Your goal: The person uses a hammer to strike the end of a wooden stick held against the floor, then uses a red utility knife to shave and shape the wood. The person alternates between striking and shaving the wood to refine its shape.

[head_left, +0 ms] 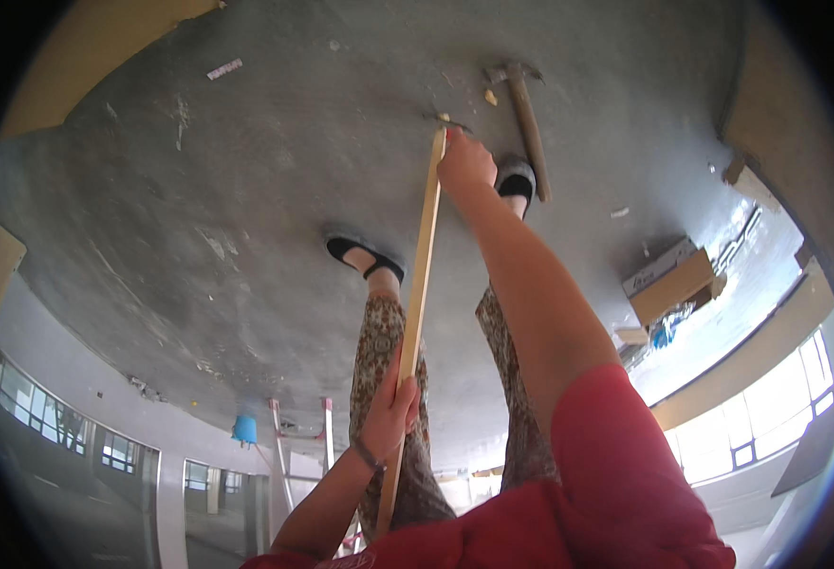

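A long pale wooden strip (426, 237) runs upward from my lap, between my legs. My left hand (389, 408) is closed around its lower part. My right hand (466, 163) is closed at the far end, against the strip, by a small dark tool with a bit of red (450, 131); its exact kind and grip are unclear. A pale wood chip (444, 117) is at that tip. Just right lies a hammer (531, 133) with a wooden handle, head upward, next to a small yellowish chip (491, 97).
My black-shoed feet (351, 248) stand on grey concrete floor (199, 171). Cardboard boxes with scraps (673, 289) lie at right. A stepladder (328, 412) and blue bucket (243, 429) are at lower left. Tan boards (85, 43) edge the upper left; windows (759, 408) line the room.
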A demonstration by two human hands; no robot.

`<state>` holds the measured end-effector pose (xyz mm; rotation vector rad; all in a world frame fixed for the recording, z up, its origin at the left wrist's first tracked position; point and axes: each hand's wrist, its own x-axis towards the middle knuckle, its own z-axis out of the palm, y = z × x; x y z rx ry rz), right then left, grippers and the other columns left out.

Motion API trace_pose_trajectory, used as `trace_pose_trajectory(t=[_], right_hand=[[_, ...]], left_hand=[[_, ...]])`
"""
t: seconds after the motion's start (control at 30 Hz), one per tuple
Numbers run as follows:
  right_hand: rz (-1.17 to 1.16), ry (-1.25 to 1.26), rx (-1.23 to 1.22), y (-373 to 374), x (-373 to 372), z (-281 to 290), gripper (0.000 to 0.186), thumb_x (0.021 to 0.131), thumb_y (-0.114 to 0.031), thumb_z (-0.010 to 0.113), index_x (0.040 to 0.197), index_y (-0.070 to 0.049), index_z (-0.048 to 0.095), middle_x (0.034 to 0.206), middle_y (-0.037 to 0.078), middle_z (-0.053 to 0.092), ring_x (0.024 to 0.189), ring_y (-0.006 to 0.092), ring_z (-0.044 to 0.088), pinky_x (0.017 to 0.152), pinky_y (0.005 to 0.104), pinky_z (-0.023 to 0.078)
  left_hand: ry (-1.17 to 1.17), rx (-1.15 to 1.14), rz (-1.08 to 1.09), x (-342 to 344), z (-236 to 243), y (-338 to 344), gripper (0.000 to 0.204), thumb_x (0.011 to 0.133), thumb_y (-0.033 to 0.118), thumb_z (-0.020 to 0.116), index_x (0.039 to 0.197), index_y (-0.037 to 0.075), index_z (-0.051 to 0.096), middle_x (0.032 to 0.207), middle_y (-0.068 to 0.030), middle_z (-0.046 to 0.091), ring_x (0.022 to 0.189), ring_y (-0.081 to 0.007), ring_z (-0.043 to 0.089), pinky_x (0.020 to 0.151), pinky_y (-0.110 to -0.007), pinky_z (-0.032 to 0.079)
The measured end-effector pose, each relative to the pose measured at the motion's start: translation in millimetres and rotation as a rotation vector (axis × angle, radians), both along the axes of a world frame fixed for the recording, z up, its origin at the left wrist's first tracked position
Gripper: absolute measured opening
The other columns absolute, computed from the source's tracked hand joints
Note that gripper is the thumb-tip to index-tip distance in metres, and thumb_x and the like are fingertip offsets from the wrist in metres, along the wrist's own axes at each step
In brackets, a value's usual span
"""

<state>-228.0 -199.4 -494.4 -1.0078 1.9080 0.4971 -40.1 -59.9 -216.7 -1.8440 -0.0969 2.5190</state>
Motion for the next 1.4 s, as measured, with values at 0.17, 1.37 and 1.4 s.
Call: trace_pose_trajectory(t=[0.17,1.37,1.4], right_hand=[[-0.143,-0.021,-0.006,11.7,-11.0,-2.7,0.03,0.094,-0.027,0.045,0.121,-0.02,0.056,0.11,0.018,0.064,0.105,0.0358,0.062,0.087,0.0455,0.051],[-0.156,-0.019,-0.194,27.2,-23.6,-5.8,0.025,0.092,-0.028,0.047,0.108,-0.013,0.06,0.1,0.019,0.066,0.1,0.0395,0.061,0.084,0.0481,0.05],[-0.109,-0.029,-0.185,23.8,-22.5,10.2,0.029,0.093,-0.03,0.047,0.114,-0.014,0.06,0.1,0.021,0.066,0.1,0.0406,0.061,0.085,0.0494,0.049]], left_hand=[[-0.088,-0.029,-0.031,-5.6,-1.6,-12.9,0.06,0.101,0.017,0.043,0.153,0.018,0.014,0.073,0.0063,0.041,0.054,-0.0017,0.034,0.046,-0.017,0.033],[0.167,0.134,0.347,12.5,-11.2,22.2,0.061,0.101,0.026,0.041,0.153,0.026,0.008,0.083,-0.0048,0.049,0.053,-0.009,0.046,0.049,-0.024,0.044],[0.151,0.105,0.322,10.8,-9.9,18.6,0.06,0.102,0.026,0.041,0.153,0.025,0.008,0.082,-0.0046,0.049,0.053,-0.0089,0.046,0.049,-0.023,0.044]])
